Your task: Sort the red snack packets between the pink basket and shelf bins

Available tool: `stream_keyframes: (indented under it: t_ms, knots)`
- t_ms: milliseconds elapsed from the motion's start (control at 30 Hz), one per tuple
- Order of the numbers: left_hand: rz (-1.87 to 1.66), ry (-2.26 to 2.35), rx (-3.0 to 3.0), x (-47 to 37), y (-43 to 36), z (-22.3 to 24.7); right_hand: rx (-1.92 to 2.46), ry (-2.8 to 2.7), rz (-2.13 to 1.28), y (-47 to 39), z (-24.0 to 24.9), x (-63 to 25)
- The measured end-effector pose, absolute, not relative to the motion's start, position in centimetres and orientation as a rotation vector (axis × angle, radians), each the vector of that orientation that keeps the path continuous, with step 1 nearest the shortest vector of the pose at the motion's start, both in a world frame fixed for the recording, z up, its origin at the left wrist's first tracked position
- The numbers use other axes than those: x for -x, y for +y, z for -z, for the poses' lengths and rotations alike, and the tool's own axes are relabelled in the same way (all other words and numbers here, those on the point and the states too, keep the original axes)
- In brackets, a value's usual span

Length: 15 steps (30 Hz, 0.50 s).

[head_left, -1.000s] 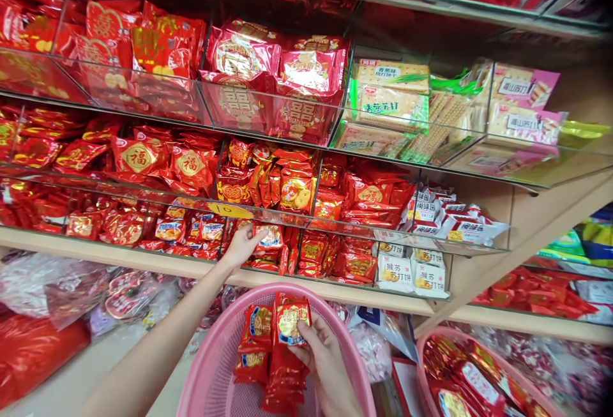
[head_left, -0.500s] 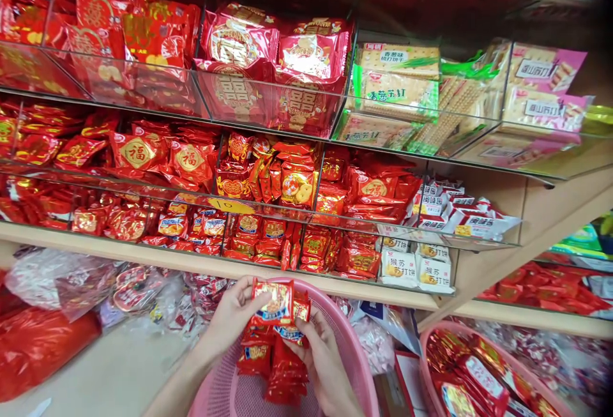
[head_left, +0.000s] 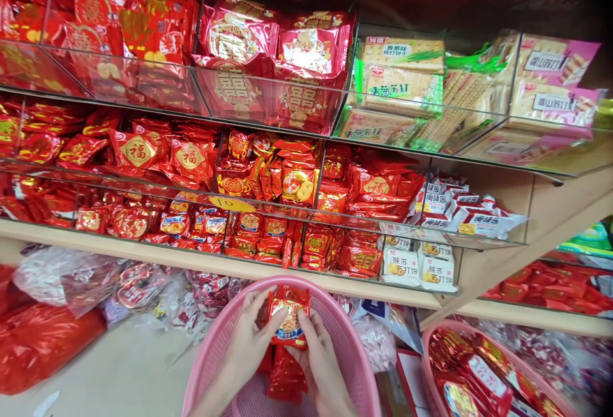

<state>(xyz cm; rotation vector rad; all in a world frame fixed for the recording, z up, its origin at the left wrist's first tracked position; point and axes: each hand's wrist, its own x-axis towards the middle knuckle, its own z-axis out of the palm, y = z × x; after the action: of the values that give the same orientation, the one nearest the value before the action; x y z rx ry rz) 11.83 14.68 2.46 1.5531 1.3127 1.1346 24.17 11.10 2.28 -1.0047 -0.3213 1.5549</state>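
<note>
Both hands meet over a pink plastic basket at the bottom middle. My left hand and my right hand together grip a small red snack packet with a biscuit picture on it, held upright on a stack of similar red packets inside the basket. Right behind the hands runs the lowest clear bin row of small red packets on the wooden shelf.
Clear-fronted shelf bins hold red foil packets, large red packs, green and pink cracker packs and white biscuit boxes. A second pink basket of red packets sits at lower right. Red and clear plastic bags lie lower left.
My left hand drew a red packet out of the low shelf bin and brought it down to the basket. Now both hands hold it on the stack there.
</note>
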Motion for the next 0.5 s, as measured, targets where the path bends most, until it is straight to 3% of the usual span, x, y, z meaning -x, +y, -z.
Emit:
stream_keyframes:
  t_ms: [500]
  knots:
    - [-0.904, 1.262, -1.487, -12.3, 11.5, -1.6, 0.969, -0.253, -1.56, 10.4, -2.3, -23.6]
